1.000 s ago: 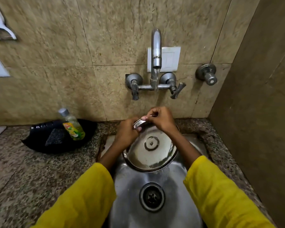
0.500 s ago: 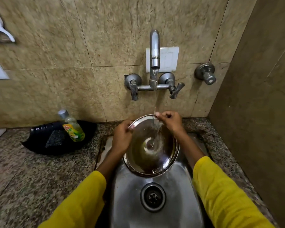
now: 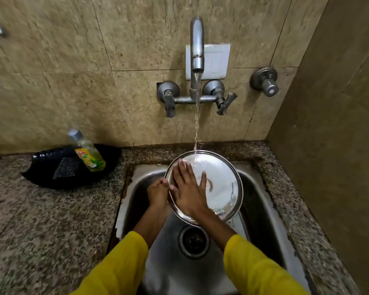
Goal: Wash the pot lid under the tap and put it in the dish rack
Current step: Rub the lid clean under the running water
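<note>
A round steel pot lid (image 3: pixel 222 184) is held tilted over the steel sink (image 3: pixel 262 201), under the running tap (image 3: pixel 197 58). Water falls from the spout onto the lid's far edge. My left hand (image 3: pixel 158 192) grips the lid's left rim. My right hand (image 3: pixel 189 188) lies flat on the lid's surface, fingers spread, covering its left half. No dish rack is in view.
A green dish soap bottle (image 3: pixel 87 152) leans in a black tray (image 3: pixel 51 177) with a dark scrub pad (image 3: pixel 65 167) on the granite counter (image 3: pixel 41 220) at left. The sink drain (image 3: pixel 193 241) lies below the lid. A wall rises close on the right.
The water stream has grown stronger. My right hand left the lid's far rim and now presses flat on its surface. My left hand slid down the left rim.
</note>
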